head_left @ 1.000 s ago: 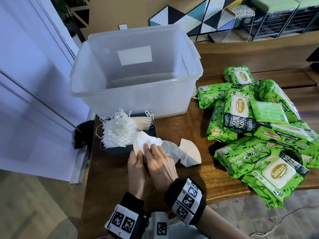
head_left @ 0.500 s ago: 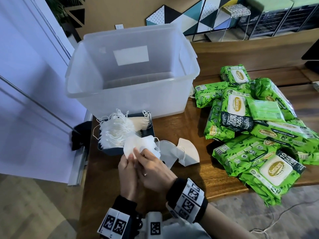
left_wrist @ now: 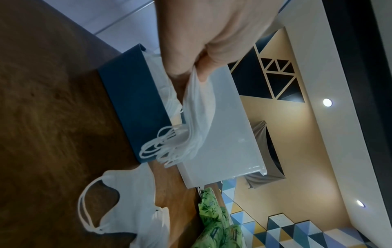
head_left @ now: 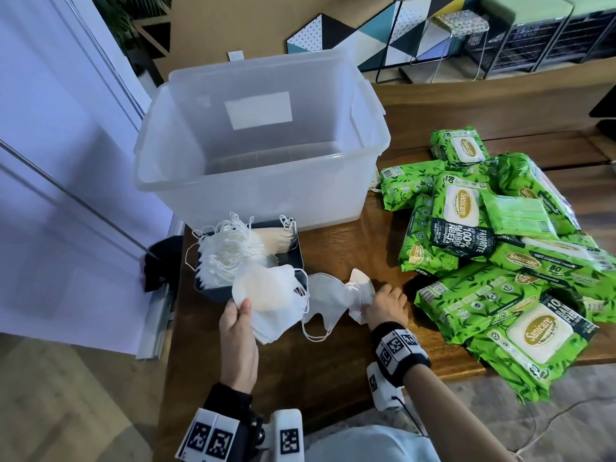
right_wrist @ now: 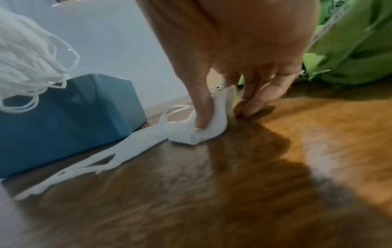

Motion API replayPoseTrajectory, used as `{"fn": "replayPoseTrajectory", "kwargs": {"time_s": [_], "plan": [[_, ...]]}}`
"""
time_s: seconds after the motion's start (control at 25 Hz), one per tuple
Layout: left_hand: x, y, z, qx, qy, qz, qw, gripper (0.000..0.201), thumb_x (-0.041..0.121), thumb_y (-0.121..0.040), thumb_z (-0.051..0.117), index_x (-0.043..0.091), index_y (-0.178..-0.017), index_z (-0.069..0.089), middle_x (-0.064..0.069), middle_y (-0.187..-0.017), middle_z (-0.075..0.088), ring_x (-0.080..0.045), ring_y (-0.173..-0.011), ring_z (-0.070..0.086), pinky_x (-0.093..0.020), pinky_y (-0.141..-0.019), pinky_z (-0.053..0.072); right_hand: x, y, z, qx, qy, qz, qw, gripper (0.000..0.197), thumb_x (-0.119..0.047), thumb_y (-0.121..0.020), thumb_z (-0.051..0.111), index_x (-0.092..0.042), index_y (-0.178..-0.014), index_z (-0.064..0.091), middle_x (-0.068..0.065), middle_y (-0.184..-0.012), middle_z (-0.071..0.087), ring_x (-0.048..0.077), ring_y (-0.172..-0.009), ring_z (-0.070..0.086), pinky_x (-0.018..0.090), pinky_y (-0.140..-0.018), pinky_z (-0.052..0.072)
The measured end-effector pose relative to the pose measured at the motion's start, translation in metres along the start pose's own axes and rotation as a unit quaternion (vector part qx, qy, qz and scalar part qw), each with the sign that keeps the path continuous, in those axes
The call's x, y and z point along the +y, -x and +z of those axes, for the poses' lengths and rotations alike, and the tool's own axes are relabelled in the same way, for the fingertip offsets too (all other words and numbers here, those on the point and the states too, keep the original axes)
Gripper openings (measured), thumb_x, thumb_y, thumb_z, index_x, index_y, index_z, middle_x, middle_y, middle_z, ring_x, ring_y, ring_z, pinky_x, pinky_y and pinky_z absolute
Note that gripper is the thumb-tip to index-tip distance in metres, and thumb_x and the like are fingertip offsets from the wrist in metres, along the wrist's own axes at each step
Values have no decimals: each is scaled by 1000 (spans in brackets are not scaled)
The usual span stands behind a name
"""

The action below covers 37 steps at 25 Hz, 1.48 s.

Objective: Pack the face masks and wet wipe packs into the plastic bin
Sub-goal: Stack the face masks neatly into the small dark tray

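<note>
My left hand (head_left: 238, 315) (left_wrist: 191, 73) pinches a stack of white face masks (head_left: 266, 291) (left_wrist: 195, 107) just above the table, in front of a dark blue box (head_left: 213, 291) (left_wrist: 135, 104) crammed with more masks (head_left: 233, 251). My right hand (head_left: 383, 303) (right_wrist: 214, 117) pinches a loose white mask (head_left: 356, 288) (right_wrist: 203, 127) lying on the table, with another mask (head_left: 323, 301) beside it. The clear plastic bin (head_left: 370, 151) stands behind the box, its inside bare. Green wet wipe packs (head_left: 500, 248) are heaped to the right.
A white wall and sliding rail (head_left: 156, 328) run along the table's left edge, with a dark cloth (head_left: 160, 265) at the gap. A raised wooden ledge (head_left: 500, 105) lies behind the bin. The table's front edge (head_left: 433, 371) is near my wrists.
My hands have parted: the left keeps the mask stack and has drawn it down toward me, while the right has let go and moved right onto the loose mask on the table.
</note>
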State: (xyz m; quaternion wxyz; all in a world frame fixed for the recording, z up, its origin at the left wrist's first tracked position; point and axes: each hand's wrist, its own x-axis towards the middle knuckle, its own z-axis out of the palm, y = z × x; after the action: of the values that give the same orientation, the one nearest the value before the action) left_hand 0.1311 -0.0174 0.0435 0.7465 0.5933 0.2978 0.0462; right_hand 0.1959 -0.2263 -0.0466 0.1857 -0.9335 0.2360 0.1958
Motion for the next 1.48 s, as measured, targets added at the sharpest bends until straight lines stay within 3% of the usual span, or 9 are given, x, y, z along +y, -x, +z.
{"fn": "replayPoseTrajectory", "kwargs": {"time_s": [0.24,0.44,0.64,1.0,1.16,1.24,1.32,1.4,1.48], "plan": [[1,3,3,-7,2,3,1000,25,16,-101,39,14,-123,51,-7,-121,60,-18,-106,59,-31,-91,44,3,17,-23,7,-261,4,965,47,-11,-83,65,-12,-119,36,15,-118,58,34,-107,56,40,-86,47],[-4,1,10,-26,-9,-6,1000,24,16,-100,40,14,-121,53,-10,-124,61,-23,-111,59,-37,-97,46,-23,61,-60,142,-358,-200,901,11,-10,-85,64,-16,-94,63,-2,-84,66,3,-66,56,21,-60,42],[0,5,26,-61,16,5,998,30,10,-101,36,0,-123,53,-17,-114,64,-23,-100,63,-22,-78,55,-50,92,-16,333,-120,-559,750,38,-10,-98,34,-9,-104,72,4,-110,71,14,-105,65,26,-86,50],[3,5,25,-28,85,-49,995,31,20,-101,36,7,-95,63,-12,-95,68,-17,-82,67,-20,-66,57,-49,97,1,289,-23,-638,714,37,-16,-100,33,-10,-115,67,4,-127,61,18,-126,50,32,-103,44],[0,4,16,-12,16,-25,999,26,16,-101,38,6,-104,61,-14,-100,68,-14,-81,67,-19,-64,55,-46,103,-5,213,-67,-679,700,35,-27,-99,41,-10,-122,61,5,-133,56,19,-132,44,30,-111,34],[4,2,7,-8,21,-17,1000,25,16,-101,38,6,-113,58,-12,-105,67,-17,-87,65,-22,-68,56,-39,85,-13,209,-155,-628,734,31,-24,-98,42,-11,-117,62,7,-123,64,19,-120,55,26,-105,40],[9,0,-3,3,34,-19,999,25,17,-100,40,7,-117,56,-9,-109,66,-18,-95,63,-24,-77,54,-32,54,-20,212,-208,-431,852,24,-20,-94,48,-14,-112,63,6,-108,66,22,-104,60,31,-86,52],[11,1,-9,12,30,-22,999,29,18,-100,42,4,-122,55,-12,-116,63,-23,-106,59,-33,-93,47,-29,24,-13,102,-92,-227,964,32,-26,-93,53,-14,-123,53,6,-121,55,25,-117,48,34,-90,46],[9,2,-10,9,23,-31,999,32,18,-100,42,3,-125,54,-14,-121,61,-26,-111,57,-39,-101,42,-29,7,1,7,15,-155,988,50,-35,-89,57,-13,-131,41,7,-133,42,25,-126,35,34,-100,38]]}}
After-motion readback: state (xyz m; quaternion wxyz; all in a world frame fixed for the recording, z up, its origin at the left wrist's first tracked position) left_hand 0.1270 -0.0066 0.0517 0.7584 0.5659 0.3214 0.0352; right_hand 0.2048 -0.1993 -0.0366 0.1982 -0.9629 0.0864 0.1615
